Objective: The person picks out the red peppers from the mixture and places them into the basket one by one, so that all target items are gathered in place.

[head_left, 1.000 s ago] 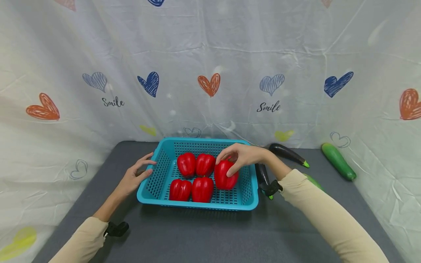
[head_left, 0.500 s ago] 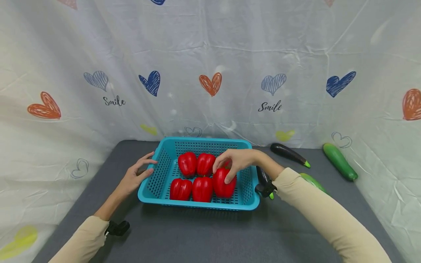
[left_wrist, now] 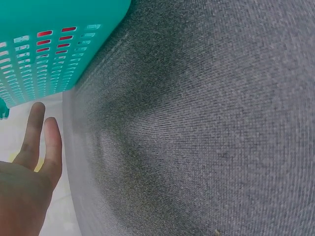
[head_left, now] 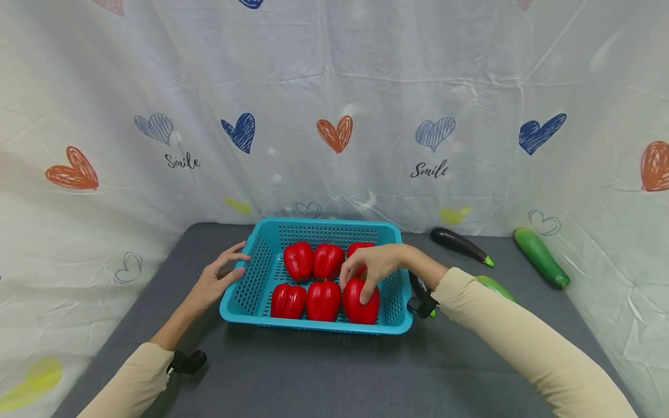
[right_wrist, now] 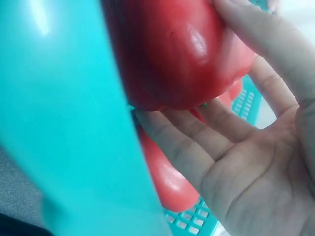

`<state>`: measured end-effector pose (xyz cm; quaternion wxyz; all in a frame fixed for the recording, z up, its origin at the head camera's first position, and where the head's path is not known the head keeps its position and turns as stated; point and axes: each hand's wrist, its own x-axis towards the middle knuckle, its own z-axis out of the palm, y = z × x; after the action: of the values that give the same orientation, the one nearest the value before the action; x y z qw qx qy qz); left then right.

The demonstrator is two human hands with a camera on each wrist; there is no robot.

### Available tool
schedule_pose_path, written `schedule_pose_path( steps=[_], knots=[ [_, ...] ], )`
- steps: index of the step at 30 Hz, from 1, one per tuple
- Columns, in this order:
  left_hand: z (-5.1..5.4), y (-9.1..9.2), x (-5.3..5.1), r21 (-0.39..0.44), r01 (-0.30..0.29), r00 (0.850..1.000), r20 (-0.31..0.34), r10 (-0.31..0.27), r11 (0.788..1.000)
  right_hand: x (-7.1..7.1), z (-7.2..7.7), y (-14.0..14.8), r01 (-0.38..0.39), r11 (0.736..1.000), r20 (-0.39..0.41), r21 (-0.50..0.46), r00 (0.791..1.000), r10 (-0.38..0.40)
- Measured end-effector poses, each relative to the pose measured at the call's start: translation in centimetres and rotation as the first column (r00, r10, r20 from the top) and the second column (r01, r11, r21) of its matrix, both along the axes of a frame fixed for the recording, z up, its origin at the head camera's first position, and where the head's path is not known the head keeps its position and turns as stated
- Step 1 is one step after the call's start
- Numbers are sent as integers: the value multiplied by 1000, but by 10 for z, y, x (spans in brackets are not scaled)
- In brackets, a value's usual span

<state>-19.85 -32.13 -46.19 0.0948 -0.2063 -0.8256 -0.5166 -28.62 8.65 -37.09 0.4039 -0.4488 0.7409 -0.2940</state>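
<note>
My right hand (head_left: 377,264) grips a red bell pepper (head_left: 360,310) at the front right inside the blue basket (head_left: 313,328). In the right wrist view the thumb and fingers curl round that bell pepper (right_wrist: 182,54), while the basket wall (right_wrist: 74,123) covers the left part. Several more red peppers stand in two rows beside it, such as the front middle pepper (head_left: 323,302); the back right pepper (head_left: 360,248) is partly hidden by my hand. At the basket's left rim, my left hand (head_left: 215,280) has its fingers extended, the fingertips at or close to the rim.
A dark eggplant (head_left: 460,245) lies on the grey table (head_left: 313,371) right of the basket. Another eggplant (head_left: 420,285) lies against the basket's right side, partly under my wrist. Farther right are a zucchini (head_left: 540,258) and a green vegetable (head_left: 493,285) half hidden by my sleeve.
My right hand has brought the pepper down and toward the front of the basket, into line with the front row. The back right pepper has come into view. My left hand has stayed put.
</note>
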Motion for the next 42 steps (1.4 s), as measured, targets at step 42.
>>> schedule_pose_path(
  steps=[42],
  knots=[
    [5,-1,1,-19,38,999,2,-38,999,0,36,39,155,988,41,-19,987,-154]
  ],
)
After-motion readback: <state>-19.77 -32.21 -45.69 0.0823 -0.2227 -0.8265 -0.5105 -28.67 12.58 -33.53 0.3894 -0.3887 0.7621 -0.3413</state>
